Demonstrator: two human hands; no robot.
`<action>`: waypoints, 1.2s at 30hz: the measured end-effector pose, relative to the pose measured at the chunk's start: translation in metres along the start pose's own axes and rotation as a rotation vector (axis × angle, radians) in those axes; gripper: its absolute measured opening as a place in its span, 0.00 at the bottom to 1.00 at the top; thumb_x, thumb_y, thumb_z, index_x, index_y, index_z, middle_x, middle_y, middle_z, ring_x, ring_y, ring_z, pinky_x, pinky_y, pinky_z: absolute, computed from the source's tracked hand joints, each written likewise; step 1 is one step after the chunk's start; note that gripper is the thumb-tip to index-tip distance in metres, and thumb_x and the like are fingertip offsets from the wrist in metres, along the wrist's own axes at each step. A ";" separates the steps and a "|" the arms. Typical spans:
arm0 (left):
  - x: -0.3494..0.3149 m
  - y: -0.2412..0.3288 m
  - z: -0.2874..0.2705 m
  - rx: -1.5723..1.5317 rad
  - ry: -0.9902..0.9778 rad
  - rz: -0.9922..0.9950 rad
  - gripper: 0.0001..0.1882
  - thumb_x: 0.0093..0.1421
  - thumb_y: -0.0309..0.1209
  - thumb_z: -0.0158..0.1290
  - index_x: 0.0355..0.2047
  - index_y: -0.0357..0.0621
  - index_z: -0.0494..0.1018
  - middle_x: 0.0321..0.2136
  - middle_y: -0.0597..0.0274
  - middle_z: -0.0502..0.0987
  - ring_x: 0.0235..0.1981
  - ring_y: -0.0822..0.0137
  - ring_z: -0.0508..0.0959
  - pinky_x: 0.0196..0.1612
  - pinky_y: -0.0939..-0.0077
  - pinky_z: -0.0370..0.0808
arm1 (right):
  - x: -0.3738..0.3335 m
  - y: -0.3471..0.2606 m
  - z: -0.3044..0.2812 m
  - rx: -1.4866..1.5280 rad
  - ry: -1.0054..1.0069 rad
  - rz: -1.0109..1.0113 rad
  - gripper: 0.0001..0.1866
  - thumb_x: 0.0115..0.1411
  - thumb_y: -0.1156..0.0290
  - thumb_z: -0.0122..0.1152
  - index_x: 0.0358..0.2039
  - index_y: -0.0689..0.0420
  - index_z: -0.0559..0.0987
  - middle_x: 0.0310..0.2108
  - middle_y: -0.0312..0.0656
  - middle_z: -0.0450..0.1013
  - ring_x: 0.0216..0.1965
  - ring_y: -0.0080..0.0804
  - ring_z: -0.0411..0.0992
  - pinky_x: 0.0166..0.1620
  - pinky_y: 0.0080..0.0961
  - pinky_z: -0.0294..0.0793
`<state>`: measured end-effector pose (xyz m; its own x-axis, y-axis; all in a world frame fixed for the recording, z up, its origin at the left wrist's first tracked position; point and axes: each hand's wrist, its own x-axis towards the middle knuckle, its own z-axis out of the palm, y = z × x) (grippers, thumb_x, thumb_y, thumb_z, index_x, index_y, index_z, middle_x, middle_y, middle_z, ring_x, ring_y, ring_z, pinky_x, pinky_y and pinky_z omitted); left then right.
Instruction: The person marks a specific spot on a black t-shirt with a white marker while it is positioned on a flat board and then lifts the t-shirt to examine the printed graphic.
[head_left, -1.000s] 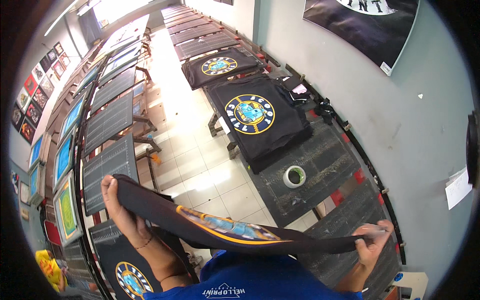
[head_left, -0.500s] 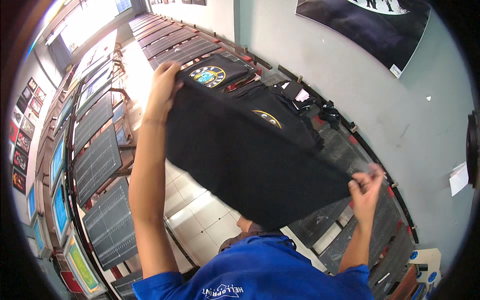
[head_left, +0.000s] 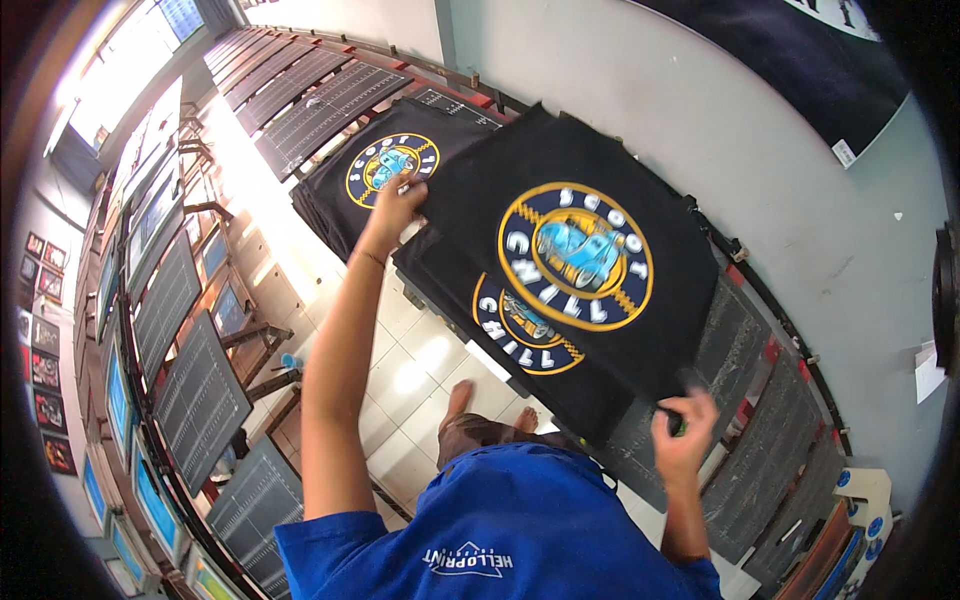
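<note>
A black fabric panel (head_left: 640, 220) with a round yellow, navy and light-blue scooter print stretches between my hands, lowered over another printed black panel (head_left: 525, 330). My left hand (head_left: 398, 208) pinches its left edge, above a neighbouring stack. At its near right corner, my right hand (head_left: 685, 432) is closed on the cloth, slightly blurred; a small green spot shows by the fingers. The panel underneath lies on the board, its round print partly covered. To the left, a stack of black fabric panels (head_left: 330, 195) shows the same kind of print on top.
Dark printing boards (head_left: 330, 110) run in a row along the wall to the far left. More grey boards (head_left: 740, 450) lie right of the panels. Across the tiled aisle (head_left: 410, 350) stands a second row of boards (head_left: 200, 400) with screen frames (head_left: 150, 490) beside it.
The held panel has swung over from its plain side to show its print, and now lies lower over the other panel. My right hand has come nearer; my left hand has shifted right and down.
</note>
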<state>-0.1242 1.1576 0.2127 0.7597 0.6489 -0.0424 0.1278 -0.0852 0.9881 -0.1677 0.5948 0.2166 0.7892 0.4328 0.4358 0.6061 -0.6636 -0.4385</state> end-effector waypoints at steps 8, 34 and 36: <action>0.015 -0.176 -0.029 0.426 -0.009 -0.201 0.22 0.60 0.32 0.61 0.51 0.32 0.72 0.42 0.43 0.80 0.39 0.52 0.82 0.40 0.62 0.78 | -0.081 -0.014 0.142 -0.003 -0.120 0.358 0.31 0.54 0.76 0.66 0.57 0.63 0.66 0.42 0.43 0.80 0.48 0.50 0.74 0.56 0.44 0.68; 0.019 -0.044 -0.010 -0.544 -0.345 -0.591 0.08 0.61 0.22 0.59 0.39 0.46 0.76 0.31 0.67 0.81 0.31 0.70 0.82 0.33 0.74 0.83 | -0.060 -0.049 0.165 -0.368 0.095 0.579 0.48 0.42 0.82 0.71 0.65 0.64 0.59 0.43 0.40 0.77 0.48 0.46 0.72 0.58 0.46 0.62; 0.020 -0.048 -0.016 -0.562 -0.444 -0.556 0.10 0.61 0.22 0.59 0.42 0.44 0.75 0.34 0.65 0.81 0.32 0.70 0.82 0.35 0.75 0.83 | -0.062 -0.049 0.157 -0.276 0.103 0.640 0.46 0.43 0.78 0.72 0.63 0.63 0.62 0.45 0.43 0.76 0.50 0.47 0.71 0.58 0.47 0.62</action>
<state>-0.1254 1.1862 0.1672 0.8721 0.1245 -0.4732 0.3085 0.6106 0.7293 -0.2305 0.6966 0.0876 0.9605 -0.1456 0.2373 -0.0324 -0.9051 -0.4239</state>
